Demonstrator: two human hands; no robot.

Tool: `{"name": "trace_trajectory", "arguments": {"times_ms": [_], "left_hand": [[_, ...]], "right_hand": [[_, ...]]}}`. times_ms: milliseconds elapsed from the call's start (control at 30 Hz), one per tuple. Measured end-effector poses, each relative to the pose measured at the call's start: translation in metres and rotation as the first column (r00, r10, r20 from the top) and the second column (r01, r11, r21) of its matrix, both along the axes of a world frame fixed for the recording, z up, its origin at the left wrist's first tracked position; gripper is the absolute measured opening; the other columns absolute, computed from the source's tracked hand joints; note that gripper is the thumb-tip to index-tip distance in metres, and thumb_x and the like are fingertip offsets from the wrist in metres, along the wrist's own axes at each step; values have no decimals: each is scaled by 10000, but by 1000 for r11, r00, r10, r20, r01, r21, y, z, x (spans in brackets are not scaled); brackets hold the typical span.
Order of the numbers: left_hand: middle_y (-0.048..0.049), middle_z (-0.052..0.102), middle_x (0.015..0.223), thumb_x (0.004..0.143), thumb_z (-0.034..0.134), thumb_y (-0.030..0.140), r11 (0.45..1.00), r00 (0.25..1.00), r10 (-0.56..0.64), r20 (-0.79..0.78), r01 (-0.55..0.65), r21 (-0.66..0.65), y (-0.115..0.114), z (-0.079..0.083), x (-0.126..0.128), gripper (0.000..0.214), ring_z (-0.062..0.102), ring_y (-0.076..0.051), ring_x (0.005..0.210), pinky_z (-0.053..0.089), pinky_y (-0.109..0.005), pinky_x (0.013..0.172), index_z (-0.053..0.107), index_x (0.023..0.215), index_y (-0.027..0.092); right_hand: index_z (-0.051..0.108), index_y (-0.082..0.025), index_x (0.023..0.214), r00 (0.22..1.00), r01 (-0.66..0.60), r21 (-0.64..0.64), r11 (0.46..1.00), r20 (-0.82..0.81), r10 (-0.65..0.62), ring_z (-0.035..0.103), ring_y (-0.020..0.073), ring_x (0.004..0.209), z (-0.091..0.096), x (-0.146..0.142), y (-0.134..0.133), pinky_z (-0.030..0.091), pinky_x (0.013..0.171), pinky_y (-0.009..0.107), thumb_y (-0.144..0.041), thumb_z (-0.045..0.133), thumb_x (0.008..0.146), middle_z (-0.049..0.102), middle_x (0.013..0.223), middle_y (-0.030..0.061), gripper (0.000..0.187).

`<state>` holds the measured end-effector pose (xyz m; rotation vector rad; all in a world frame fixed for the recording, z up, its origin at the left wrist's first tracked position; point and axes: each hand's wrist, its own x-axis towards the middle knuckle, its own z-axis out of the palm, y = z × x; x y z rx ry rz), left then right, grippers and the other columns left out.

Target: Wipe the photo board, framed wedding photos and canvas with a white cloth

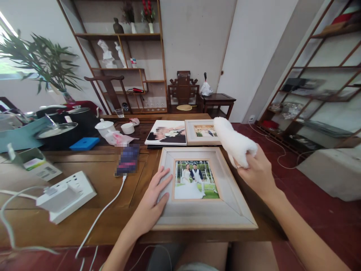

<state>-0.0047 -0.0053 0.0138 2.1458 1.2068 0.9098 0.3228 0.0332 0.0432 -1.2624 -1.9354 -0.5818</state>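
Framed wedding photo (197, 184) lies on surface (111, 209), left hand (154, 195) spread on its left border, right hand (258, 171) clutching bunched white towel (232, 139) near upper-right corner. Probably wiping; next stroke likely needs towel lowered, frame steadied.

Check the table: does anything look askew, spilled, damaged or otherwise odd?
I see no spill or damage; the front picture frame lies flat, the left hand on its left side. The one untidy thing is the white charging cable, trailing loosely over the near edge of the table, where it might snag.
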Motion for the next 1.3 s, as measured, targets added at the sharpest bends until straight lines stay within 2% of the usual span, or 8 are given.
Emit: {"name": "trace_trajectory", "arguments": {"times_ms": [200,333,567,733,933,1100,1200,1300], "left_hand": [[-43,325,1492,930,340,187,1000,1000,17,-15,-17,-24,-1,2,1,424,161,-223,1418,146,-478,1148,478,1324,257],[-41,358,1474,924,323,165,999,999,33,2,-33,-21,-2,3,3,431,195,-218,1410,158,-471,1148,502,1304,264],[-40,328,1493,925,315,160,999,1000,28,8,-28,-16,-1,2,4,447,186,-212,1412,165,-453,1148,465,1335,255],[-55,307,1504,930,304,164,1000,1000,25,-1,-25,-3,0,-2,2,452,182,-220,1413,166,-463,1146,443,1353,241],[-47,293,1510,933,292,161,999,999,43,12,-42,-25,0,-2,3,457,172,-210,1416,166,-448,1149,431,1360,244],[-36,300,1508,925,320,161,999,999,39,8,-38,-20,0,-2,3,456,177,-211,1414,164,-448,1150,439,1355,256],[-36,320,1499,919,332,162,999,1000,30,-2,-30,-9,0,-1,3,457,196,-214,1410,171,-449,1148,446,1351,257],[-36,345,1486,916,335,161,999,999,33,-13,-33,-18,0,2,3,455,228,-207,1401,178,-431,1150,454,1346,252]], "right_hand": [[577,-148,1123,921,-135,-266,954,322,220,341,316,1314,-2,-35,19,327,1027,524,44,429,634,446,1384,163,546],[552,-175,1199,916,-101,-361,927,329,228,350,300,1313,-11,-45,17,319,1047,518,13,439,655,484,1367,127,587],[576,-172,1177,974,-20,-235,972,216,73,405,328,1273,-8,-42,21,367,995,547,-30,438,724,490,1357,148,494],[616,-213,1145,924,-25,-430,903,335,185,286,336,1340,-6,-50,29,260,1039,607,-3,442,678,463,1396,89,541],[642,-229,1078,912,-98,-545,832,286,295,438,308,1249,6,-55,-37,352,1009,539,5,430,627,575,1284,82,551],[642,-268,1012,830,-305,-543,783,252,498,570,319,1080,18,-57,-100,489,827,479,-75,472,541,630,1209,59,537],[627,-286,1070,886,-258,-574,777,180,428,529,292,1151,15,-61,-97,449,918,471,-64,471,534,607,1248,26,601],[625,-275,1100,940,-159,-566,809,163,299,394,293,1283,6,-63,-65,322,1038,511,-50,490,577,513,1358,27,586]]}}
